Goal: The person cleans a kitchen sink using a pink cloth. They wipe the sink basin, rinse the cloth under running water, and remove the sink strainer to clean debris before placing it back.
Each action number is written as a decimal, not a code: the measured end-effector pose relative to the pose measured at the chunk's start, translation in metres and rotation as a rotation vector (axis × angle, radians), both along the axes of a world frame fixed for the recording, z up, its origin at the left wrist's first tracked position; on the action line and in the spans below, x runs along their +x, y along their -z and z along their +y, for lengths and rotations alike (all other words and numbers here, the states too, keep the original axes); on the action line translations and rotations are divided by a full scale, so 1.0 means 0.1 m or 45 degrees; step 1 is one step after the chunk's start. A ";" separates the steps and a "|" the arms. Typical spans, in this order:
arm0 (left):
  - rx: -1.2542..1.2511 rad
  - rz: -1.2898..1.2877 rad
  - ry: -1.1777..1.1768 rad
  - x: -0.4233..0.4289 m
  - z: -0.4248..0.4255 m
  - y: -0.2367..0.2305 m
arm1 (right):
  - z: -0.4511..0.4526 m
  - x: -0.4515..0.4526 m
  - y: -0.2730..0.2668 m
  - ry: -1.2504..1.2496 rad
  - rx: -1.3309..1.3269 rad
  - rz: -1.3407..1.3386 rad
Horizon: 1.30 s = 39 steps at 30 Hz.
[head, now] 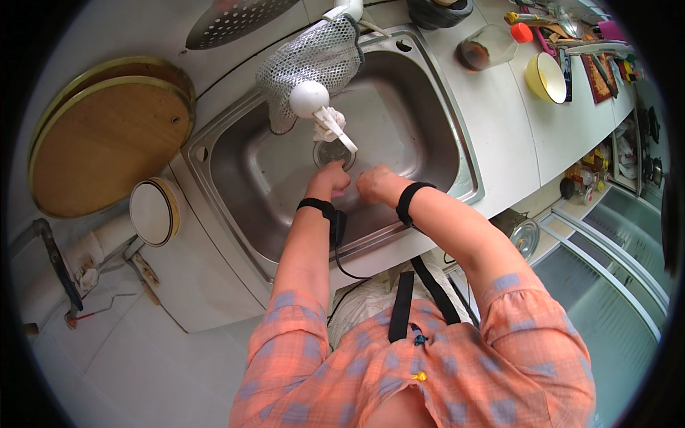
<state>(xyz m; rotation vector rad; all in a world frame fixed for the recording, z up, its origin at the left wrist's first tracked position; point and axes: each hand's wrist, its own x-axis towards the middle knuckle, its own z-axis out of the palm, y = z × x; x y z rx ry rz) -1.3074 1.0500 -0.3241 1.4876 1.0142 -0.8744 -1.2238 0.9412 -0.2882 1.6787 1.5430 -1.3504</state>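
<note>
Both my hands are over the front half of a stainless steel sink (257, 176). My left hand (332, 177) is curled just in front of the round drain (327, 154). A small pink patch (337, 192) shows beneath its fingers; I cannot tell what it is. To its right, a small gap away, my right hand (377, 182) is bent with its fingers turned down and mostly hidden. Whether either hand grips anything is not visible. Above the basin stands a white faucet (309, 100) with a lever, and a white crumpled wrap (330, 122) beneath it. A silver mesh bag (326, 56) hangs behind.
Round wooden boards (112, 144) and a white enamel bowl (152, 213) stand at left. On the right counter are a red-capped bottle (487, 48), a yellow bowl (546, 78) and several utensils (570, 27). A dark stone mortar (439, 13) sits behind the sink.
</note>
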 end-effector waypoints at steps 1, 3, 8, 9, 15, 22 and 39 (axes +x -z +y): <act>-0.001 0.002 -0.001 0.00 0.00 0.00 | 0.00 0.00 0.00 0.009 -0.011 -0.002; -0.015 0.008 0.010 0.01 0.01 0.01 | -0.01 0.00 0.03 0.017 -0.035 -0.006; 0.025 -0.035 0.058 0.01 0.01 0.01 | -0.03 0.02 0.07 -0.002 -0.026 -0.026; 0.028 -0.034 0.066 0.01 0.02 0.01 | -0.03 0.02 0.07 0.000 -0.031 -0.026; 0.032 -0.061 0.118 0.02 0.03 -0.03 | 0.00 0.06 0.00 -0.024 -0.092 -0.021; 0.068 -0.052 0.069 0.02 -0.02 -0.01 | -0.02 0.07 -0.05 0.019 -0.119 -0.019; 0.066 0.050 0.217 0.07 0.00 0.01 | -0.05 0.09 -0.17 0.100 -0.097 0.035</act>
